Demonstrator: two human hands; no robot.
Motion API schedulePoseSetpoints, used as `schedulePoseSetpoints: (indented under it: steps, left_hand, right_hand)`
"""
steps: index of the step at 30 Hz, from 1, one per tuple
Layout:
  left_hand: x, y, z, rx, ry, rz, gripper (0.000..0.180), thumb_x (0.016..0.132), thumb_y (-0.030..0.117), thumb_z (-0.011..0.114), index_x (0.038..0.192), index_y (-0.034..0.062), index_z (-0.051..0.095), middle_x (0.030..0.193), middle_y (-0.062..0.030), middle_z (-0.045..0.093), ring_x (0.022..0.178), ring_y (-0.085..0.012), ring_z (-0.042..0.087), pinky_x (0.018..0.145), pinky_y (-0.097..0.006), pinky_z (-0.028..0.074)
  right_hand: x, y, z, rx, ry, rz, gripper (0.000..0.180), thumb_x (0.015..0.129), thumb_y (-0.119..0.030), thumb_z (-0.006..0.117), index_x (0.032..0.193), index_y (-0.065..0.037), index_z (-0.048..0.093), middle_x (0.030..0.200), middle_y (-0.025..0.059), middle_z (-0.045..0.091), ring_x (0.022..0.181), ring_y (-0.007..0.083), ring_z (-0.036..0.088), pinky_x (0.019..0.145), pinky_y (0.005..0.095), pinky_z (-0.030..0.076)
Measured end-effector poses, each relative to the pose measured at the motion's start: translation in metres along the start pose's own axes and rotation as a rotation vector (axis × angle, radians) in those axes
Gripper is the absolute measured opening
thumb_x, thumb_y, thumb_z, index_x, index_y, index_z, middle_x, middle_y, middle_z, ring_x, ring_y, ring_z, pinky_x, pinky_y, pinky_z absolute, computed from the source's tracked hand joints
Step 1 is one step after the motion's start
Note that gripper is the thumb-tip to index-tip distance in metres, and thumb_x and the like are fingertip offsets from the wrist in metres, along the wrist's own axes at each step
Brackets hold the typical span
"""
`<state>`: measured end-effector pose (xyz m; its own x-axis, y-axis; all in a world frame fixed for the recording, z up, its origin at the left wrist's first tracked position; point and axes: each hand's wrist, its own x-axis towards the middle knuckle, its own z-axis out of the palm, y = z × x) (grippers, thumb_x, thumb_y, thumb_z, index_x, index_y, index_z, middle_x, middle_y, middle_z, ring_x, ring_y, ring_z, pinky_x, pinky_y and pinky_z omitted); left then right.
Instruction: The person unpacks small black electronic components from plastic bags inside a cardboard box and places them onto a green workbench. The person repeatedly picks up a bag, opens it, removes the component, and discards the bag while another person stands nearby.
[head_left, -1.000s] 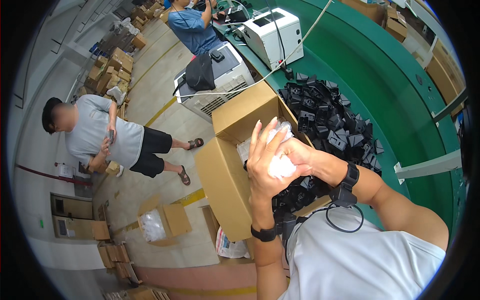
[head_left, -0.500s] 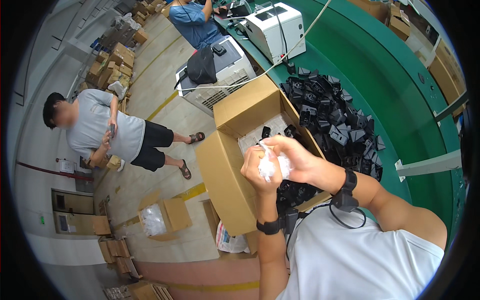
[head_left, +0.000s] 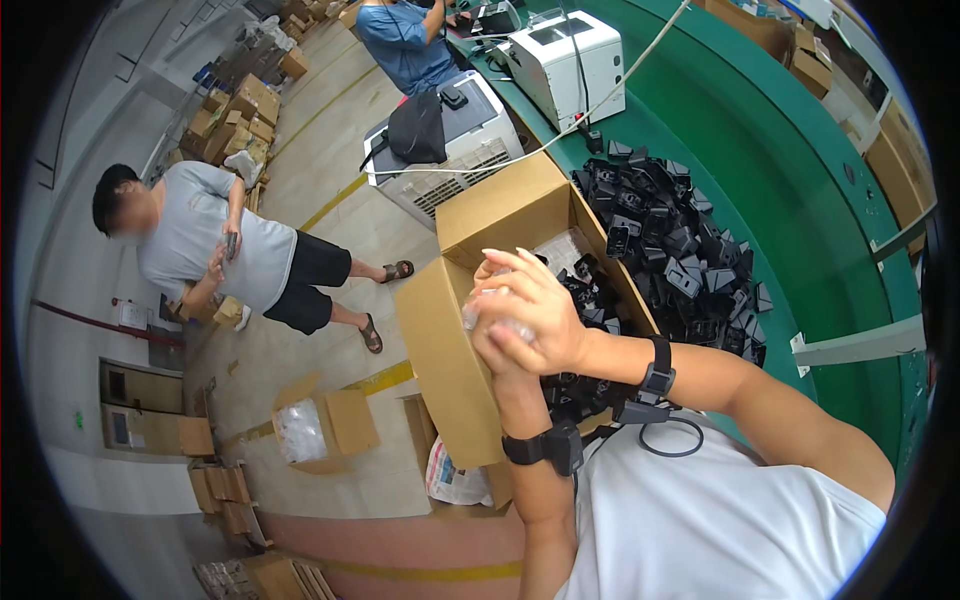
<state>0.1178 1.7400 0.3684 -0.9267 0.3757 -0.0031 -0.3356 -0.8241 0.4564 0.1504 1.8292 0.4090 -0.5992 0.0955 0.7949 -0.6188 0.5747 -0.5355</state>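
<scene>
Over the open cardboard box my two hands are pressed together around a wad of crumpled clear plastic. My left hand is closed beneath it, mostly covered. Wrapped over the top is my right hand, its fingertips pointing away to the left. Only bits of the plastic show between the fingers. Below the hands, the box holds many small black plastic housings; a clear sheet or bag lies at its far end.
A heap of black housings covers part of the green bench on the right. A white machine and a grey-white appliance stand beyond. One person stands left, another sits far off. A carton of clear plastic is on the floor.
My right hand has turned and folded over the plastic, which showed as a white clump between both hands before. Both hands have shifted slightly left. The view has shifted a little.
</scene>
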Motion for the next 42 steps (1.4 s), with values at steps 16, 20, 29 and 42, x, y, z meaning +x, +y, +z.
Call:
schedulePoseSetpoints:
  steps: [16,20,29,42]
  left_hand:
    - [-0.011,-0.012,0.043,-0.041,-0.204,0.076,0.047,0.098,0.037,0.033,0.133,0.0054,0.036,0.130,-0.0153,0.045,0.115,-0.0341,0.048,0.092,-0.043,0.044]
    - [-0.017,-0.010,0.032,0.120,0.054,0.064,0.037,0.098,0.036,0.036,0.119,0.0082,0.048,0.120,-0.0089,0.051,0.114,-0.0221,0.049,0.099,-0.037,0.039]
    - [-0.010,-0.027,-0.005,0.200,0.148,0.022,0.024,0.089,0.032,0.045,0.079,0.0107,0.050,0.072,0.0005,0.050,0.068,-0.0122,0.050,0.066,-0.028,0.042]
    - [-0.012,0.003,-0.014,-0.077,0.295,0.113,0.024,0.084,0.030,0.052,0.068,0.0138,0.045,0.057,-0.0017,0.042,0.053,-0.0160,0.044,0.050,-0.031,0.040]
  right_hand:
    - [0.016,0.002,-0.005,-0.138,-0.146,0.027,0.020,0.085,-0.015,0.051,0.100,-0.003,0.056,0.096,0.0177,0.059,0.095,0.0352,0.057,0.086,0.0445,0.041]
    - [0.028,-0.005,-0.011,-0.261,-0.056,0.052,0.038,0.081,-0.022,0.054,0.115,-0.005,0.054,0.128,0.0186,0.044,0.123,0.0394,0.036,0.104,0.0513,0.024]
    - [-0.002,-0.005,-0.004,0.436,-0.016,0.266,0.037,0.081,-0.018,0.054,0.112,0.002,0.052,0.111,0.0189,0.055,0.104,0.0324,0.052,0.088,0.0398,0.042]
    - [-0.032,0.002,-0.029,0.299,-0.336,0.305,0.025,0.079,-0.005,0.066,0.102,0.001,0.058,0.088,0.0079,0.062,0.081,0.0196,0.062,0.077,0.0285,0.048]
